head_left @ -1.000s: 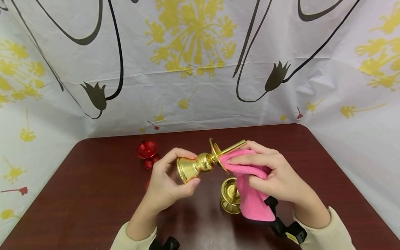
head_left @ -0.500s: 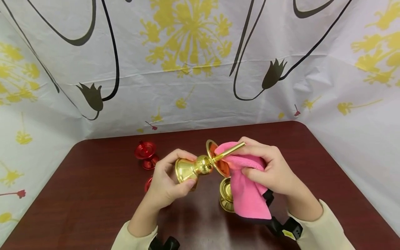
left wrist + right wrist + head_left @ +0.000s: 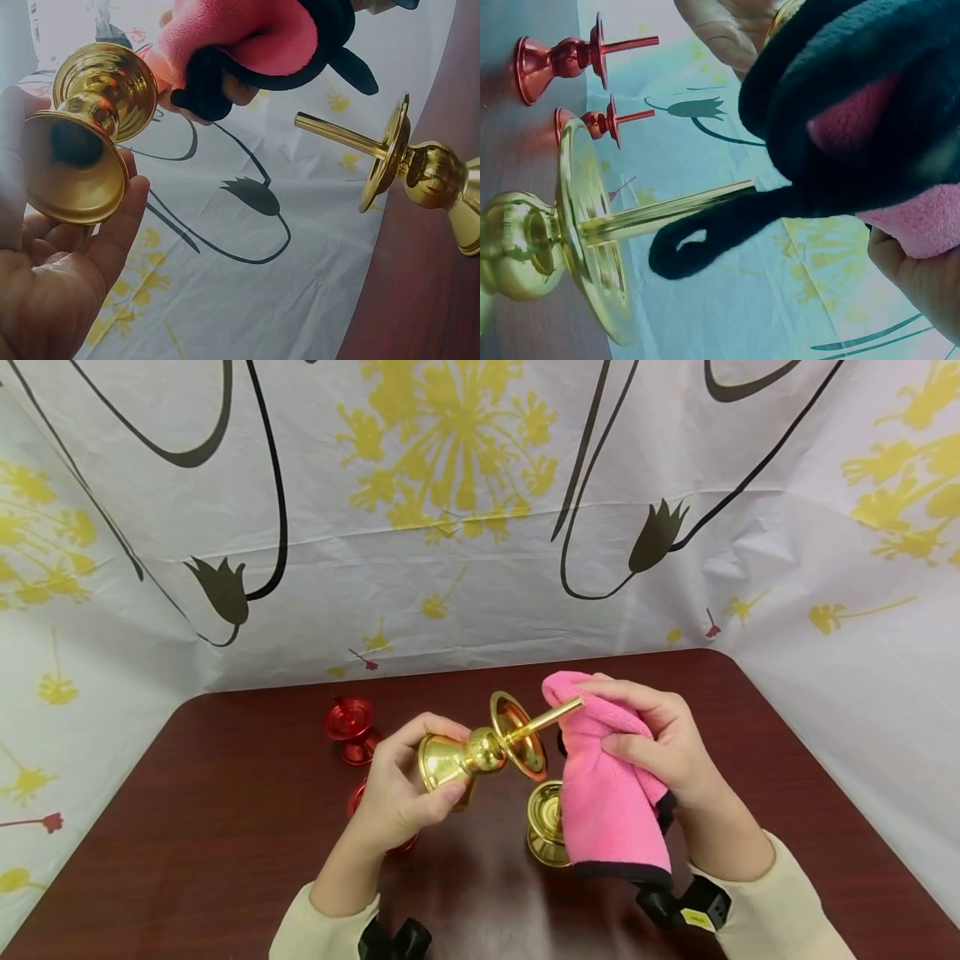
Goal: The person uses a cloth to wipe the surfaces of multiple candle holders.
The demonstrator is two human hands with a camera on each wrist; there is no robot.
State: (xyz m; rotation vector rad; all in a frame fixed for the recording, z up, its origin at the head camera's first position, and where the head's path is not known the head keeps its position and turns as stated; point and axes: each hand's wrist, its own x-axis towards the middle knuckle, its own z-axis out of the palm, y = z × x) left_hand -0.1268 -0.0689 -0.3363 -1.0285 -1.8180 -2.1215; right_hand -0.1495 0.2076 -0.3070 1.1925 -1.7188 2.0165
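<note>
My left hand (image 3: 408, 785) grips a gold candlestick (image 3: 483, 750) by its flared base, thumb below and fingers above. The candlestick is tilted, its dish and thin spike pointing up to the right; the left wrist view looks into its hollow base. Bunched between the thumb and fingers of my right hand (image 3: 660, 747) is a pink cloth (image 3: 611, 797) with a black edge and a black loop (image 3: 697, 240). The cloth hangs down, its upper part close by the spike tip; whether they touch I cannot tell. A second gold candlestick (image 3: 546, 831) stands on the table, partly behind the cloth.
Two red candlesticks stand on the left: a farther one (image 3: 350, 731) in plain sight and a nearer one (image 3: 357, 797) largely behind my left hand. The dark reddish-brown table (image 3: 225, 827) ends at a white patterned sheet (image 3: 465, 602) at the back and sides.
The cloth has come off the dish and moved right and up with my right hand, baring the dish and spike. My left hand and its candlestick have shifted only slightly.
</note>
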